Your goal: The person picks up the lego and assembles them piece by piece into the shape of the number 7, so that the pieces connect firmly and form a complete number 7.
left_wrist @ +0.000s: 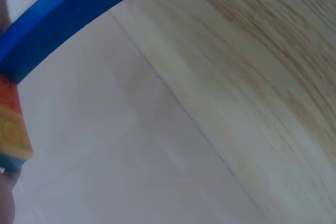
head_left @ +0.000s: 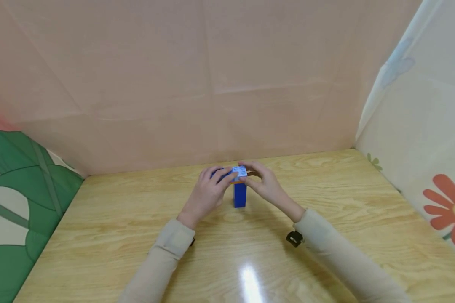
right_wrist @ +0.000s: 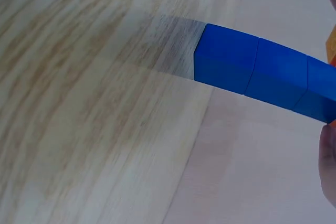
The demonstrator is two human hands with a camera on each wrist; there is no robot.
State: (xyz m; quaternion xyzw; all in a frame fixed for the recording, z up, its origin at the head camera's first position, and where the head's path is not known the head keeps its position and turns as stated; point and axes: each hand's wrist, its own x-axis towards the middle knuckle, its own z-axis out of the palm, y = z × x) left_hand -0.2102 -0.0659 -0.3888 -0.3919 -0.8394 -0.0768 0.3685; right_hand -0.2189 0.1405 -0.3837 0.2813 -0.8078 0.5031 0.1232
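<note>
A blue column (head_left: 240,196) of stacked toy building bricks stands upright on the table. Above it runs a thin orange layer, topped by a light-blue studded brick (head_left: 240,170). From the left, my left hand (head_left: 207,190) curls its fingers over the top bricks, with darker blue showing under them. My right hand (head_left: 266,183) pinches the top from the other side, thumb in front and fingers behind. In the left wrist view, a red brick (left_wrist: 7,96) and a yellow-orange brick (left_wrist: 12,130) project beside the blue column. Three blue segments (right_wrist: 251,66) show in the right wrist view.
The wood-grain table (head_left: 121,219) reaches back to a plain pinkish cloth wall (head_left: 174,105). A leaf-patterned sheet (head_left: 19,176) hangs at the left, a flower-patterned one (head_left: 413,126) at the right. Small black wrist devices (head_left: 295,238) sit by the sleeves.
</note>
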